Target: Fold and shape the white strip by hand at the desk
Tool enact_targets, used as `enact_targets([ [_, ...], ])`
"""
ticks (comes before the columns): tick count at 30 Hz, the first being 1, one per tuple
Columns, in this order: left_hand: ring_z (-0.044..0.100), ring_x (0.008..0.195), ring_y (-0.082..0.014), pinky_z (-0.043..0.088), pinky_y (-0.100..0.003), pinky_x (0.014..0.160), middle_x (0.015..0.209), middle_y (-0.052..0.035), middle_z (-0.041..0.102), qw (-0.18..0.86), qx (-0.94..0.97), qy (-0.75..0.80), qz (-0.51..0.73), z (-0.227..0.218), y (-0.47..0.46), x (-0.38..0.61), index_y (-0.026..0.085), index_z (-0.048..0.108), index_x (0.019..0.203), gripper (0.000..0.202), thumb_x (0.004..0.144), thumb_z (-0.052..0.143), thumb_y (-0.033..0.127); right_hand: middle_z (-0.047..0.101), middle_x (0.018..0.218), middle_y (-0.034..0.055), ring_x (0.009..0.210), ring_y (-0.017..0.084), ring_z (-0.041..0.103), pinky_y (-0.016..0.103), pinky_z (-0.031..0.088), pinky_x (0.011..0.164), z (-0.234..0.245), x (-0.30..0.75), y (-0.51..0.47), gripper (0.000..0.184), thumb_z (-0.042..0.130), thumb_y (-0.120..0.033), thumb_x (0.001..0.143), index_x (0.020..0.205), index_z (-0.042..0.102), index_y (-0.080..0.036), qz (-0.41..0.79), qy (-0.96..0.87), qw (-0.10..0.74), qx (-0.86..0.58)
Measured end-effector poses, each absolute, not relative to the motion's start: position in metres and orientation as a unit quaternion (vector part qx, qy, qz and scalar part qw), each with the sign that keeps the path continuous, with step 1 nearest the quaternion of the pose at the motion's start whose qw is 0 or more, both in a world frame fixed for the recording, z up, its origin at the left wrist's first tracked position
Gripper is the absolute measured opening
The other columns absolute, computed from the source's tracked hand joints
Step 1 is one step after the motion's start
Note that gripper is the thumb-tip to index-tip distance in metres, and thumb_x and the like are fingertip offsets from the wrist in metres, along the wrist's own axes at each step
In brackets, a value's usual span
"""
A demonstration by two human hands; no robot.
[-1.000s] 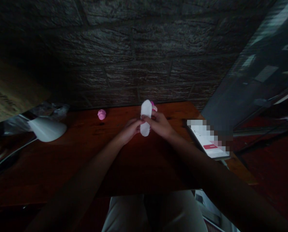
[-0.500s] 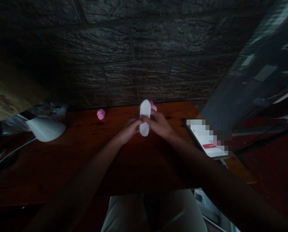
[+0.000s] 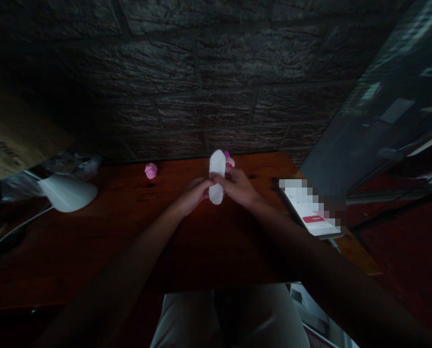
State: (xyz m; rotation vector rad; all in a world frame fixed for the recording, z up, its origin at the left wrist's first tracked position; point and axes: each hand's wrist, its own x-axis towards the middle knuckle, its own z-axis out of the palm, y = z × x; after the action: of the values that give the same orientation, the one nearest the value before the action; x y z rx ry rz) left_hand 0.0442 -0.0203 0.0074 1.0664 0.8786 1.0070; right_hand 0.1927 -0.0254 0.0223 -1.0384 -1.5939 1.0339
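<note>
In the head view, we hold a white oblong cloth piece [image 3: 217, 162] above the wooden worktop [image 3: 190, 256]. Our left hand [image 3: 196, 195] and right hand [image 3: 241, 186] meet around it, thumbs pinching its middle. A pink bundle [image 3: 230, 160] shows partly hidden just behind it; a pink ball [image 3: 151, 171] sits farther left, a lit tablet [image 3: 312, 212] well to the right.

I see long bare forearms [image 3: 145, 253] that taper toward an ungloved left hand [image 3: 196, 197] and an ungloved right hand [image 3: 242, 189], and pale, plain-looking trousers [image 3: 185, 321], faintly creased, showing below the front edge of the table [image 3: 204, 256].
</note>
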Motion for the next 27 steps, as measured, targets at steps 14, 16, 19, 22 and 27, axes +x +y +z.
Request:
enact_targets([
  [14,0.064,0.074,-0.0174,0.051,-0.029,0.069,0.076,-0.0056,0.069,0.658,0.469,0.386,0.445,0.0057,-0.0193,0.0434,0.014,0.070,0.077,0.014,0.068,0.068,0.025,0.064,0.073,0.0045,0.067,0.017,0.058,0.033,0.048,0.065,0.0227,0.1923,-0.0266,0.025,0.061,-0.038,0.082,0.085,0.070,-0.014,0.409,-0.654,0.474,-0.424],
  [16,0.064,0.075,-0.0179,0.051,-0.029,0.070,0.078,-0.0061,0.070,0.659,0.466,0.388,0.445,0.0061,-0.0195,0.0435,0.013,0.070,0.078,0.016,0.067,0.068,0.025,0.064,0.074,0.0047,0.068,0.017,0.058,0.033,0.049,0.066,0.0222,0.1926,-0.0262,0.026,0.061,-0.038,0.082,0.086,0.070,-0.014,0.407,-0.658,0.473,-0.422],
  [19,0.063,0.072,-0.0167,0.050,-0.028,0.068,0.075,-0.0054,0.069,0.657,0.462,0.393,0.447,0.0075,-0.0203,0.0440,0.014,0.069,0.075,0.014,0.066,0.068,0.025,0.064,0.074,0.0045,0.067,0.016,0.057,0.032,0.048,0.064,0.0220,0.1930,-0.0261,0.028,0.060,-0.040,0.082,0.084,0.070,-0.014,0.406,-0.662,0.469,-0.421],
  [22,0.063,0.070,-0.0163,0.051,-0.028,0.069,0.073,-0.0048,0.069,0.655,0.467,0.392,0.447,0.0084,-0.0212,0.0444,0.014,0.068,0.073,0.015,0.065,0.069,0.026,0.064,0.073,0.0043,0.066,0.016,0.057,0.031,0.048,0.063,0.0229,0.1930,-0.0266,0.028,0.061,-0.041,0.082,0.082,0.069,-0.015,0.404,-0.661,0.470,-0.423],
  [27,0.065,0.074,-0.0176,0.050,-0.030,0.071,0.075,-0.0049,0.069,0.651,0.484,0.390,0.436,0.0079,-0.0212,0.0438,0.014,0.067,0.077,0.017,0.068,0.068,0.029,0.064,0.072,0.0034,0.066,0.016,0.058,0.031,0.048,0.064,0.0241,0.1931,-0.0272,0.028,0.060,-0.042,0.082,0.082,0.069,-0.016,0.405,-0.660,0.467,-0.428],
])
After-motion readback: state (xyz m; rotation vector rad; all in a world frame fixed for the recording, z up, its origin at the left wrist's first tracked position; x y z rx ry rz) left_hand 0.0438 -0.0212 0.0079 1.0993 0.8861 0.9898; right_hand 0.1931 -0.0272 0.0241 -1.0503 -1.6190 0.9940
